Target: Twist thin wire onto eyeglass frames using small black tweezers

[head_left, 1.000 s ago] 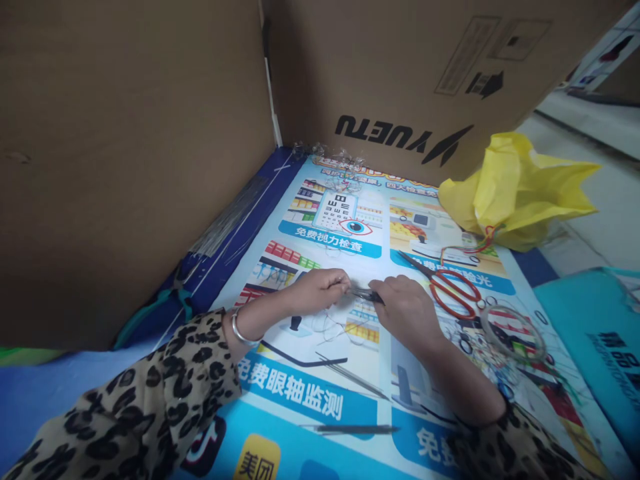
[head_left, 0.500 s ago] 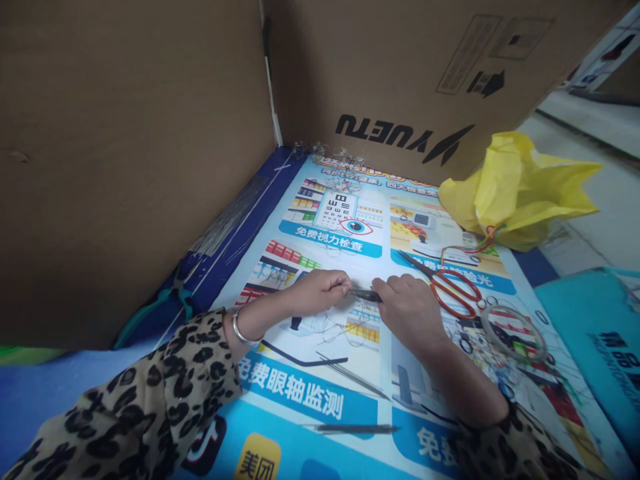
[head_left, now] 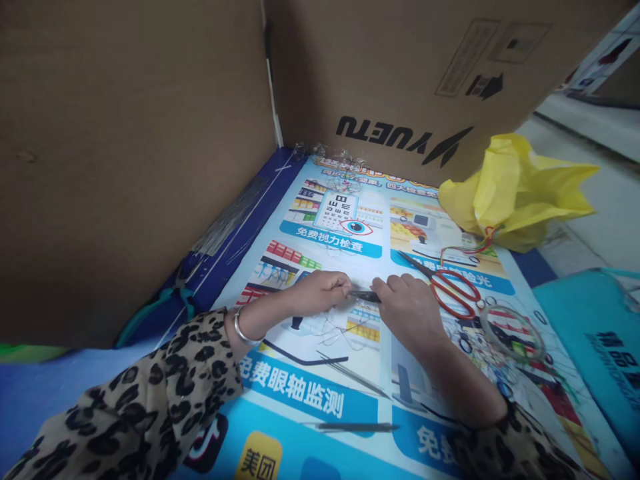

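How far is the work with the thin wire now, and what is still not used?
Looks done: small clear pieces lie by the box. In hand: the left hand and right hand pinch a small dark tool between them, with loose thin wire beneath. Left: a wire bundle by the cardboard wall, rings and red scissors lie untouched.

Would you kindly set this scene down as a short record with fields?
Surface: printed poster on a table, cardboard walls behind
Left hand: pinches one end of a small dark tool
Right hand: grips the tool's other end
Under the hands: loose thin wire
Right of the hands: red-handled scissors, lying flat
Far right: crumpled yellow bag
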Action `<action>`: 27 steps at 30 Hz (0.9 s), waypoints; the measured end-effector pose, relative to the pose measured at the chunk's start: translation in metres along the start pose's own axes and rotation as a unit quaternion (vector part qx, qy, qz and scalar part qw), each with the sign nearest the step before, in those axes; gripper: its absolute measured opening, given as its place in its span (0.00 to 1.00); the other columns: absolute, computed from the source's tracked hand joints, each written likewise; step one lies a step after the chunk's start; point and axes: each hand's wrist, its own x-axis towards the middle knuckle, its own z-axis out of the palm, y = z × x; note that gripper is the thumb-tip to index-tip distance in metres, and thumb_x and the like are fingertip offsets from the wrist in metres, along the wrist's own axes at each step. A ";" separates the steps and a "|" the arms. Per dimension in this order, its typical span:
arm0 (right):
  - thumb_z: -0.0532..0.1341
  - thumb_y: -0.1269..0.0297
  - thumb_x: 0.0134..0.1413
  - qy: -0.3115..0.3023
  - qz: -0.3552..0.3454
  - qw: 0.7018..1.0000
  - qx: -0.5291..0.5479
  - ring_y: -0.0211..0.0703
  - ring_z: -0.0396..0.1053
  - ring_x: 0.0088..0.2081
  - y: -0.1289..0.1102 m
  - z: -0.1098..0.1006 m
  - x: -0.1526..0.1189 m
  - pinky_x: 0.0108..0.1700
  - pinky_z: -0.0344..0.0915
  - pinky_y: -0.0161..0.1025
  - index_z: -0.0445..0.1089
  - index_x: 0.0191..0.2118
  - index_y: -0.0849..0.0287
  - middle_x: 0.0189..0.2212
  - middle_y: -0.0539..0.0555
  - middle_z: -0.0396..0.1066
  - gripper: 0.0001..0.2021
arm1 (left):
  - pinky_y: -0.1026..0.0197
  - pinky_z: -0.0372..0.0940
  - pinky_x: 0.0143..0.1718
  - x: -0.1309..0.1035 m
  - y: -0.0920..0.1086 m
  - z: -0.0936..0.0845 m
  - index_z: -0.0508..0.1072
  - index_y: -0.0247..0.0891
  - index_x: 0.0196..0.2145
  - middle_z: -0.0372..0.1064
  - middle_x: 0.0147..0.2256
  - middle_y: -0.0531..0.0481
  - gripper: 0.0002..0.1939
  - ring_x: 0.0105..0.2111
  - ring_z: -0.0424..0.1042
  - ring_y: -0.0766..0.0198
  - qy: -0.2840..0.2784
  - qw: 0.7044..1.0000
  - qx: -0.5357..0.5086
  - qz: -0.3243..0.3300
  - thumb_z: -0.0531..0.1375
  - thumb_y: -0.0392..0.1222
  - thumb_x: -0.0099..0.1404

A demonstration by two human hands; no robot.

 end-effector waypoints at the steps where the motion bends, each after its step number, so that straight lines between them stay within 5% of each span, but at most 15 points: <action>1: 0.55 0.73 0.48 -0.002 0.002 1.000 0.003 0.43 0.55 0.29 0.000 0.000 0.000 0.32 0.42 0.40 0.68 0.31 0.57 0.23 0.53 0.63 0.06 | 0.70 0.53 0.21 0.000 0.001 0.000 0.64 0.37 0.29 0.58 0.18 0.58 0.09 0.17 0.57 0.73 0.001 1.000 0.002 -0.002 0.48 0.41 0.61; 27: 0.54 0.73 0.48 0.003 0.021 0.998 0.060 0.42 0.56 0.31 -0.001 0.014 -0.003 0.34 0.46 0.39 0.69 0.35 0.58 0.24 0.53 0.65 0.09 | 0.69 0.54 0.24 -0.001 0.005 0.008 0.64 0.37 0.28 0.60 0.18 0.58 0.06 0.21 0.59 0.72 0.066 0.997 0.015 0.020 0.49 0.37 0.59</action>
